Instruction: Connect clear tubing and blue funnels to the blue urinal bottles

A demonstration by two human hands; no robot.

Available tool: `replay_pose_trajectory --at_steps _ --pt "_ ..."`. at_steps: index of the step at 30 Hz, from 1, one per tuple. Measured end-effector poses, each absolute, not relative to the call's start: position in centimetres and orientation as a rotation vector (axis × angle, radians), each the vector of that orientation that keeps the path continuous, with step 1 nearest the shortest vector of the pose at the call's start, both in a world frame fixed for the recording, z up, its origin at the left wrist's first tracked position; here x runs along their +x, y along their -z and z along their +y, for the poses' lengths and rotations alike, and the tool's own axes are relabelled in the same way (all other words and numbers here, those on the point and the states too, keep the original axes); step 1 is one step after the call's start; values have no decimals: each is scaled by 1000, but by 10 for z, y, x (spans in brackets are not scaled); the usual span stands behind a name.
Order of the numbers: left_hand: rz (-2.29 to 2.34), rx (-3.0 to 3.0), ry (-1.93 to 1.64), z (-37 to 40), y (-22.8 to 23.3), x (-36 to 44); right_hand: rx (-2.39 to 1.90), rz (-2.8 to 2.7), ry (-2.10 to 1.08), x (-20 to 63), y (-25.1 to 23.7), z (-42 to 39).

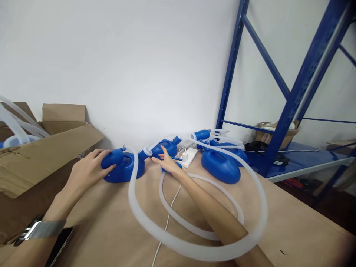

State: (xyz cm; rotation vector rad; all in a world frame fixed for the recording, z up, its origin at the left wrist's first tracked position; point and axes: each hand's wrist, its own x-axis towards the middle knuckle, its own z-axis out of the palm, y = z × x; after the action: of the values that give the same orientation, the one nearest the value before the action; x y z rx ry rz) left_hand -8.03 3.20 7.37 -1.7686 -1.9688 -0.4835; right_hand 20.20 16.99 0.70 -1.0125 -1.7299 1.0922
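Observation:
My left hand [93, 165] is wrapped over a blue rounded plastic piece [113, 158], thumb below and fingers on top. A translucent hose [194, 253] joins this piece at its right end and loops widely across the front. Behind and below it lies a blue plastic bottle with a handle [124, 172], its neck with a white rim [147, 151] pointing up to the right. Close to that rim is my right hand [167, 163], fingers spread and holding nothing. Another blue handled bottle [166, 148] stands just behind my right hand. A blue part under the hand is mostly hidden.
An open cardboard box [52, 152] with hoses stands at the left. More blue bottles [221, 165] with coiled hoses lie to the right. A white power strip [189, 157] with a plugged cable sits near the wall. A blue metal rack [294, 92] rises at the right.

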Motion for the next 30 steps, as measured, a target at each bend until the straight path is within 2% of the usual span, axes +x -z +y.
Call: replay_pose_trajectory --at_steps 4,10,22,30 --pt "-1974 -1724 563 27 -81 -80 -983 -1867 -883 156 -16 177" --pt "-2032 -1661 550 25 -84 -74 -1076 -1861 -826 117 -22 195" --pt "-1802 -1538 614 35 -62 -46 -697 -2177 -730 153 -25 125" --pt "-1972 -1663 701 36 -70 -72 -625 -2246 -810 178 -30 97"
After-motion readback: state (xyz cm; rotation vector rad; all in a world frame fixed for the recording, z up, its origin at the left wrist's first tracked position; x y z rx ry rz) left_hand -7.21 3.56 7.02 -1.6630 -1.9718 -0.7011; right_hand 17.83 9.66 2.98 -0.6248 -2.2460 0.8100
